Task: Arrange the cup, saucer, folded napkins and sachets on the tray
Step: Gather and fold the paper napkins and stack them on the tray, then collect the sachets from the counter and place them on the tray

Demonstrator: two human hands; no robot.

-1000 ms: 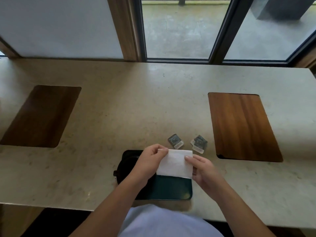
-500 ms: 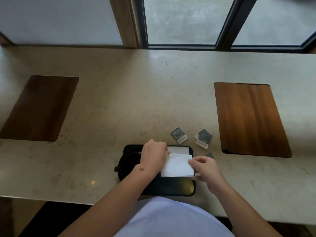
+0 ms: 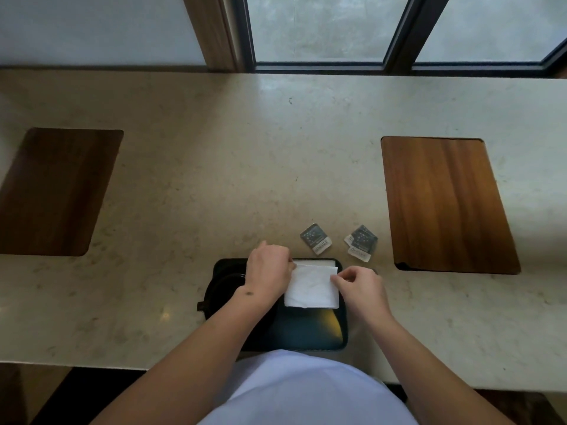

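Both hands pinching folded napkin [image 3: 311, 286] on tray [image 3: 306, 332], left hand [image 3: 268, 268], right hand [image 3: 359, 286]

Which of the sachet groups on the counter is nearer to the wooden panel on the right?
The right-hand sachets, which look like two overlapping packets, lie nearer the right wooden panel. The single sachet lies farther left, beyond the tray's far edge.

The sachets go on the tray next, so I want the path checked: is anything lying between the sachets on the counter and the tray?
Nothing visible lies between them. The sachets sit on bare counter just beyond the tray rim. On the tray, though, the napkin, pinched by the left hand and right hand, covers its far right part.
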